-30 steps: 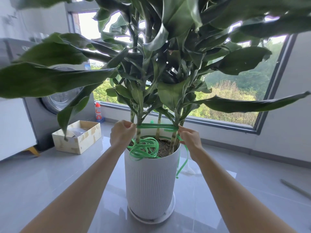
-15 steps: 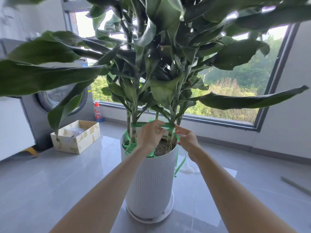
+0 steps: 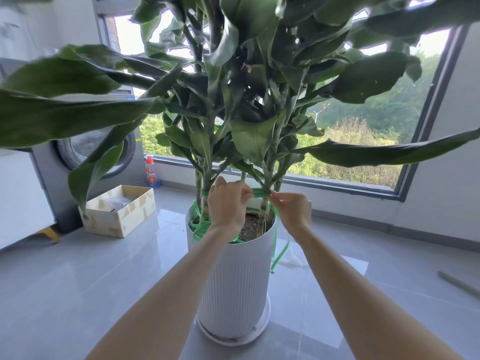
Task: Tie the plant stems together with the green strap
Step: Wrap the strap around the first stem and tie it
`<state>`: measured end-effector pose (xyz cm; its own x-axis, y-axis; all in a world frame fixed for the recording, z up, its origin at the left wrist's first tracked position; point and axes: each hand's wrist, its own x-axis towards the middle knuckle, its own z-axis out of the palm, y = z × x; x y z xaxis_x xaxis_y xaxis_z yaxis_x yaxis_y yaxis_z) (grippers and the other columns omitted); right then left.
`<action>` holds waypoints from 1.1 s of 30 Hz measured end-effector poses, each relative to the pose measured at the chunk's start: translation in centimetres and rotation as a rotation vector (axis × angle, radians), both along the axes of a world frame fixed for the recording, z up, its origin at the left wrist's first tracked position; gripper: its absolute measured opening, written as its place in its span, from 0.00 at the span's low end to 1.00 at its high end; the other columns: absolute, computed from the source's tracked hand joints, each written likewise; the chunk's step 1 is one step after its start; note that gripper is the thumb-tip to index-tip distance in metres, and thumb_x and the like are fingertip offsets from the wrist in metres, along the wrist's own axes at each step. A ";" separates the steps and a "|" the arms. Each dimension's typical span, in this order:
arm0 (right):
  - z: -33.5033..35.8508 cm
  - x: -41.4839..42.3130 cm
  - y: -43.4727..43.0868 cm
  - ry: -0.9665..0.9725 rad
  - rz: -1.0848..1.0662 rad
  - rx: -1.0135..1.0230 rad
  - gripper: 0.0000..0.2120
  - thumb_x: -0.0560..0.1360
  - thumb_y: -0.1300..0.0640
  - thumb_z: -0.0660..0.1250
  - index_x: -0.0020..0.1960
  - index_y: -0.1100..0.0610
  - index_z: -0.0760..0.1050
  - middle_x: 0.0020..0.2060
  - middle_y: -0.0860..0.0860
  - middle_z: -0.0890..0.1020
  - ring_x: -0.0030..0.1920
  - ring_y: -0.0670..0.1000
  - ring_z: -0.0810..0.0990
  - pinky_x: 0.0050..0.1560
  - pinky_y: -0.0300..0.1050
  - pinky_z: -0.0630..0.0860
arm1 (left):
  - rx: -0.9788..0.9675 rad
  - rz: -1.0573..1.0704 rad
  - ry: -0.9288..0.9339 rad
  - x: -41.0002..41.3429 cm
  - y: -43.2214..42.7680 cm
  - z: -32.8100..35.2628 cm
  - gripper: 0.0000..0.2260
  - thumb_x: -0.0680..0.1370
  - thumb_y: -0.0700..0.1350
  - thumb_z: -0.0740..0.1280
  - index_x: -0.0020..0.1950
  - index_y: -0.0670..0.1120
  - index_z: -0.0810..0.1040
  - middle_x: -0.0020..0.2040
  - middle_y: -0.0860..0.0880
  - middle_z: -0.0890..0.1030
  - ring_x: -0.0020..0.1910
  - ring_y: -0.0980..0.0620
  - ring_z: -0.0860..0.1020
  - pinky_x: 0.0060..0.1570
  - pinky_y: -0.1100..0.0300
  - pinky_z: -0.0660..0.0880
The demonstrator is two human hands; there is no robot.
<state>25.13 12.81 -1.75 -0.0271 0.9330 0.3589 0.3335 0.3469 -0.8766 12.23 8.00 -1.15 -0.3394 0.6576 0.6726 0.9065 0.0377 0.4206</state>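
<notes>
Two hands, one strap, one pot, one box, perhaps five stems.

The left hand covers the middle of the green strap, so any knot there cannot be seen. The leaves hide much of the washing machine and run off the top edge. The label on the bottle is too small to read. The grey rod is cut by the right edge
</notes>
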 end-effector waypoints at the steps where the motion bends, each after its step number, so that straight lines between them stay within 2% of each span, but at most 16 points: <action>1: 0.0 -0.2 0.2 -0.001 -0.016 0.013 0.13 0.73 0.55 0.71 0.55 0.59 0.81 0.47 0.57 0.85 0.39 0.46 0.78 0.37 0.37 0.71 | 0.006 0.011 0.005 -0.1 0.2 0.0 0.06 0.77 0.50 0.66 0.49 0.52 0.82 0.44 0.56 0.83 0.52 0.53 0.71 0.50 0.60 0.64; 6: -0.4 -0.7 0.5 0.024 -0.093 0.048 0.12 0.70 0.54 0.74 0.52 0.59 0.83 0.44 0.57 0.85 0.39 0.48 0.80 0.45 0.40 0.75 | 0.032 0.014 0.067 -0.3 0.5 -0.1 0.06 0.77 0.50 0.66 0.49 0.52 0.81 0.44 0.56 0.83 0.52 0.52 0.71 0.53 0.61 0.63; 9: -0.7 -1.0 0.6 0.035 -0.102 0.046 0.13 0.69 0.53 0.74 0.51 0.58 0.83 0.45 0.56 0.85 0.42 0.51 0.82 0.48 0.43 0.77 | 0.032 -0.010 0.120 -0.4 0.5 -0.1 0.06 0.77 0.49 0.65 0.50 0.51 0.81 0.44 0.55 0.83 0.52 0.52 0.71 0.53 0.60 0.63; 16: -0.5 -1.3 0.2 0.055 -0.116 0.042 0.13 0.69 0.53 0.74 0.50 0.58 0.83 0.45 0.56 0.85 0.40 0.47 0.79 0.43 0.37 0.72 | -0.007 -0.017 0.261 -0.3 0.3 0.3 0.10 0.79 0.48 0.62 0.55 0.51 0.81 0.47 0.52 0.82 0.54 0.50 0.69 0.53 0.59 0.60; 19: -0.8 -1.5 0.2 0.072 -0.156 0.053 0.12 0.69 0.51 0.74 0.50 0.57 0.83 0.45 0.56 0.85 0.42 0.48 0.80 0.44 0.41 0.75 | -0.031 -0.004 0.301 -0.4 0.6 0.5 0.10 0.80 0.48 0.61 0.53 0.51 0.82 0.48 0.53 0.80 0.57 0.51 0.68 0.53 0.60 0.59; 22: -0.9 -1.7 0.3 0.070 -0.171 0.054 0.12 0.70 0.50 0.74 0.50 0.56 0.83 0.45 0.55 0.85 0.45 0.51 0.82 0.47 0.45 0.77 | -0.077 -0.007 0.334 -0.7 0.9 0.7 0.09 0.79 0.49 0.62 0.55 0.51 0.80 0.54 0.53 0.74 0.59 0.50 0.65 0.57 0.60 0.59; 25: -0.9 -1.7 0.4 0.049 -0.168 0.068 0.13 0.70 0.50 0.74 0.49 0.56 0.83 0.45 0.55 0.85 0.45 0.51 0.82 0.45 0.42 0.76 | -0.120 -0.038 0.306 -0.5 1.1 0.8 0.07 0.79 0.49 0.63 0.53 0.51 0.78 0.55 0.54 0.75 0.61 0.51 0.66 0.61 0.57 0.57; 29: -0.9 -1.5 0.4 0.044 -0.163 0.071 0.12 0.70 0.50 0.74 0.50 0.56 0.83 0.44 0.56 0.85 0.44 0.51 0.82 0.40 0.38 0.72 | -0.082 -0.072 0.173 -0.3 1.1 0.8 0.04 0.78 0.47 0.65 0.48 0.51 0.79 0.43 0.55 0.81 0.54 0.52 0.70 0.48 0.61 0.50; 33: -0.8 -1.6 0.4 0.046 -0.160 0.070 0.12 0.70 0.51 0.74 0.50 0.56 0.83 0.44 0.56 0.85 0.43 0.48 0.82 0.36 0.36 0.70 | -0.072 -0.088 0.086 -0.6 1.4 0.7 0.06 0.76 0.52 0.66 0.50 0.54 0.81 0.45 0.57 0.83 0.54 0.53 0.71 0.51 0.59 0.51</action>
